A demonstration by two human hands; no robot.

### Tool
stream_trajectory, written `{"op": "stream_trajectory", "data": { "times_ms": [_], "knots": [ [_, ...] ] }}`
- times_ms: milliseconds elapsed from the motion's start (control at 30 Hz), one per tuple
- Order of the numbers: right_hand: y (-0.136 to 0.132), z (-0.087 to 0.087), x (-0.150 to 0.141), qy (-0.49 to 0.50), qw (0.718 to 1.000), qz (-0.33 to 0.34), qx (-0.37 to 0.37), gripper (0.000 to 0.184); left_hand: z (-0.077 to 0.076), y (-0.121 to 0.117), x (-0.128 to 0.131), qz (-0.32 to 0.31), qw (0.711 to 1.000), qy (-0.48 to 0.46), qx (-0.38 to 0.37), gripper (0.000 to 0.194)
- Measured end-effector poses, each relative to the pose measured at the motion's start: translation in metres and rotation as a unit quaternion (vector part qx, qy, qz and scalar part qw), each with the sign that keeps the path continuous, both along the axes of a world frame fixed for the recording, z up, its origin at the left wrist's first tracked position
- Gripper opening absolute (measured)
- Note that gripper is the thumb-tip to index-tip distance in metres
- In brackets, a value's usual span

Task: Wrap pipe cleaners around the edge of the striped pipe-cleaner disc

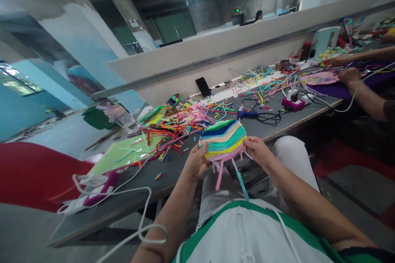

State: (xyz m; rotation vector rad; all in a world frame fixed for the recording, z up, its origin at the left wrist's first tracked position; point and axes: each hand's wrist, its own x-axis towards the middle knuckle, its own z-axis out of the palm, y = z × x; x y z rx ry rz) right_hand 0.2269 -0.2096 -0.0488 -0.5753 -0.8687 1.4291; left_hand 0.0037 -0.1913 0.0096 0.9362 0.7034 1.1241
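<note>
A striped piece made of fuzzy pipe cleaners is stretched between my two hands, above my lap at the table's front edge. Its bands run green, dark blue, peach, teal, yellow and pink, and a few pink and twisted blue strands dangle from its lower side. My left hand pinches the left edge between thumb and fingers. On the opposite edge, my right hand grips it the same way.
Loose pipe cleaners lie heaped on the grey table. A phone leans against the divider. Power strips with a white cable sit front left; a blue glue gun lies behind. Another person's hand works at right.
</note>
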Motion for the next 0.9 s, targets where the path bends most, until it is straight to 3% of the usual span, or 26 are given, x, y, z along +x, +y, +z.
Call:
{"op": "stream_trajectory", "data": {
  "times_ms": [100, 200, 300, 400, 500, 633, 800, 900],
  "knots": [
    [0.001, 0.002, -0.002, 0.022, 0.999, -0.032, -0.001, 0.018, 0.001, 0.001, -0.003, -0.037, 0.998, -0.039, 0.014, 0.055],
    [0.002, 0.006, -0.005, 0.052, 0.996, -0.066, 0.002, 0.02, -0.008, -0.004, -0.007, -0.08, 0.992, -0.091, 0.023, 0.069],
    [0.001, 0.008, -0.011, 0.071, 0.994, -0.081, -0.004, 0.02, -0.024, -0.015, -0.006, -0.093, 0.993, -0.078, 0.001, 0.068],
    [0.0, 0.005, -0.021, 0.074, 0.993, -0.088, -0.006, 0.022, -0.034, -0.026, 0.004, -0.111, 0.994, -0.025, 0.006, 0.055],
    [-0.002, -0.001, -0.033, 0.055, 0.996, -0.075, -0.012, 0.023, -0.034, -0.031, 0.019, -0.087, 0.996, 0.018, 0.003, 0.034],
    [-0.006, -0.004, -0.034, 0.021, 0.999, -0.044, -0.003, 0.026, -0.031, -0.032, 0.03, -0.029, 0.999, 0.036, -0.017, 0.023],
    [-0.01, 0.013, 0.0, -0.04, 0.996, 0.076, -0.004, 0.037, -0.033, -0.033, 0.022, -0.004, 0.998, 0.063, 0.017, 0.02],
    [-0.006, 0.022, 0.018, -0.049, 0.998, 0.042, 0.011, 0.042, -0.038, -0.035, 0.017, -0.011, 0.995, 0.089, 0.039, 0.019]
  ]
}}
